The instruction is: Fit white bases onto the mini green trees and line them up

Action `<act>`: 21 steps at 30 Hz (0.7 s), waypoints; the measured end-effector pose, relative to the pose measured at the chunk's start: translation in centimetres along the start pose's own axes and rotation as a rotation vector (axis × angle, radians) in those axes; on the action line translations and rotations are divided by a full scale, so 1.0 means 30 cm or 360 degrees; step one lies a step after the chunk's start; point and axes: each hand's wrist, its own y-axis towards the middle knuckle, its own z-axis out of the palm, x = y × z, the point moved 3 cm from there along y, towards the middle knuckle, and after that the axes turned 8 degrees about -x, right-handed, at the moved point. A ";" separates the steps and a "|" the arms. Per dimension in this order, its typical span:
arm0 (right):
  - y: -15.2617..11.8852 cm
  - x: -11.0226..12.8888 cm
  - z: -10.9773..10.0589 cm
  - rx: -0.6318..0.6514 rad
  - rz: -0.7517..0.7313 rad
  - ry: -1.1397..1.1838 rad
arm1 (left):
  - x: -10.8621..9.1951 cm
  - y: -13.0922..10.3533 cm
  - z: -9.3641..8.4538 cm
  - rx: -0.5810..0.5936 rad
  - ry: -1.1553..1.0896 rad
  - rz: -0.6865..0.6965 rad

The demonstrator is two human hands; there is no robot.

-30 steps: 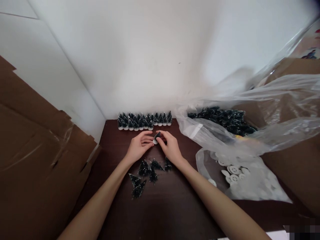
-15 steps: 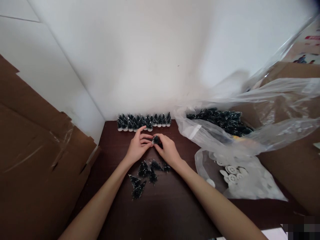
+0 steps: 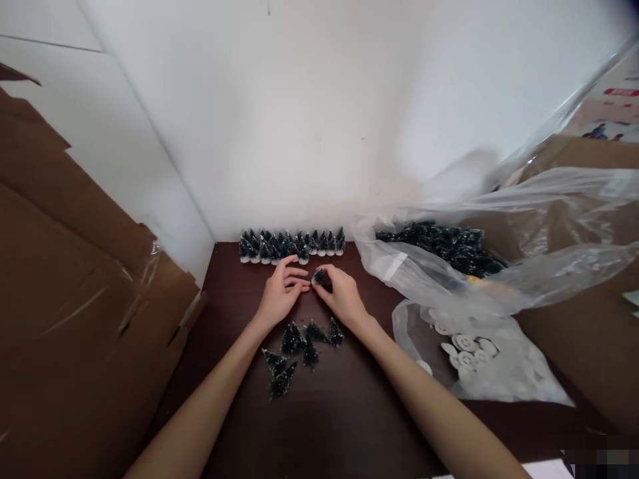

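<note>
My right hand (image 3: 344, 296) pinches a miniature Christmas tree (image 3: 318, 275), dark green with white flecks and a pale base turned towards the left. My left hand (image 3: 283, 293) is just to its left, fingers spread apart and their tips close to the base; whether they touch it I cannot tell. Nearer to me on the dark table, several loose little trees (image 3: 293, 339) lie scattered between my forearms. Behind my hands, several small trees (image 3: 272, 247) stand upright on white bases in rows along the wall.
On the right, a clear plastic bag (image 3: 424, 266) holds a heap of dark green trees (image 3: 439, 243). In front of it, another clear bag (image 3: 524, 372) contains white round bases (image 3: 466, 342). Cardboard (image 3: 74, 279) rises on the left, and a cardboard box (image 3: 574, 332) stands at the right.
My left hand's fingertips have drawn slightly apart from the tree, which stays in my right hand. The whole view has shifted a little.
</note>
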 end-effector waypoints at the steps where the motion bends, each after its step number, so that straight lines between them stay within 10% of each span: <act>1: 0.016 -0.008 -0.004 0.0009 -0.0009 -0.0100 | 0.000 0.000 0.001 -0.0007 0.0001 0.0002; 21: 0.113 -0.079 0.074 -0.0206 0.0341 0.0181 | -0.034 -0.025 0.038 0.0132 0.1231 0.0744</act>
